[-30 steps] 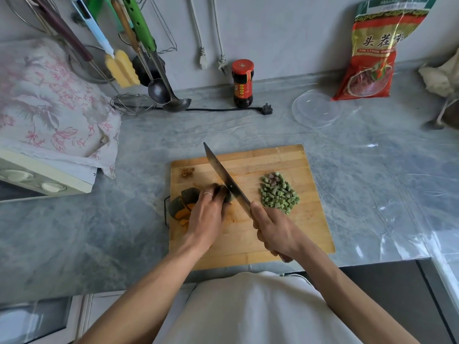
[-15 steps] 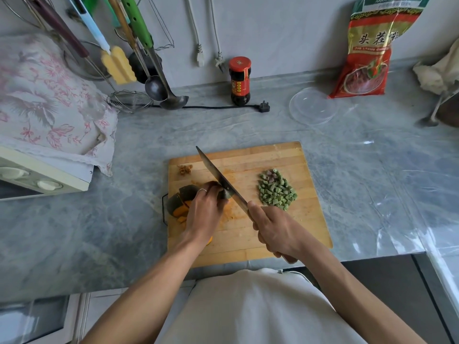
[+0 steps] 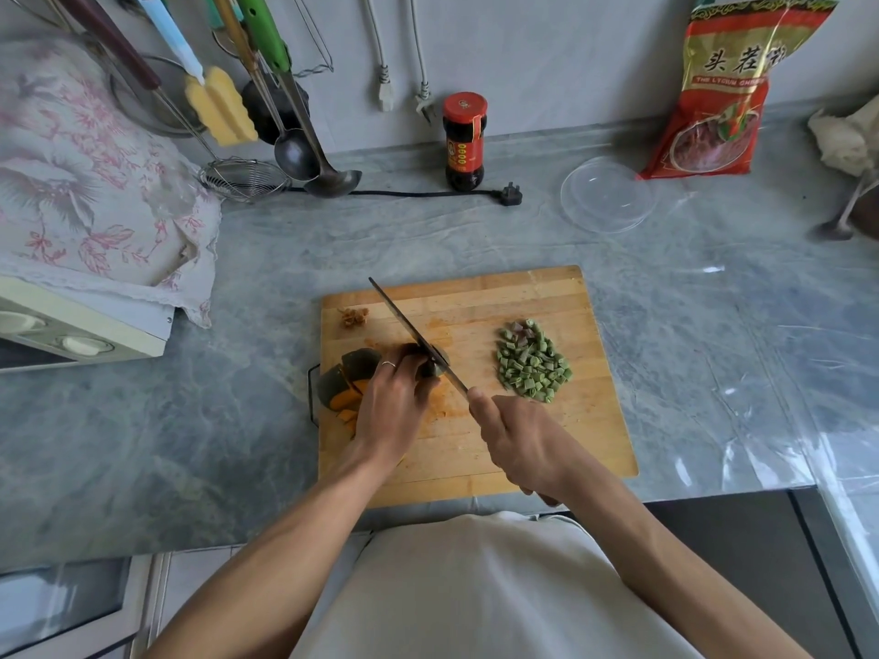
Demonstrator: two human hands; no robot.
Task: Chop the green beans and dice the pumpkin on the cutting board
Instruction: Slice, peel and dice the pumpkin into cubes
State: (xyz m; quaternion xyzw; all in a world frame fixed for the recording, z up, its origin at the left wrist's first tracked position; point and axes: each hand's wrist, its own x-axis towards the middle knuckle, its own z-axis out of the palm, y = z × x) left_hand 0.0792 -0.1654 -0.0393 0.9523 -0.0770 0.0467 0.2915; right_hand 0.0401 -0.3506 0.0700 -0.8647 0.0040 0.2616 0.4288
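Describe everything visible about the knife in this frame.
The knife has a long, narrow, dark metal blade running diagonally from its tip near the cutting board's far left edge down toward the person. The right hand grips the handle, which is hidden inside the grip. The blade sits tilted over the board, its middle meeting the dark-skinned pumpkin piece that the left hand holds steady beside it.

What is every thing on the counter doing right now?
green beans: chopped, piled on the board's right side
pumpkin: partly cut, wedges lying at the board's left edge
knife: blade down on a pumpkin piece
left hand: holds the pumpkin piece
right hand: grips the knife handle
sauce bottle: upright, capped
clear lid: lying flat
plug: unplugged, on the counter
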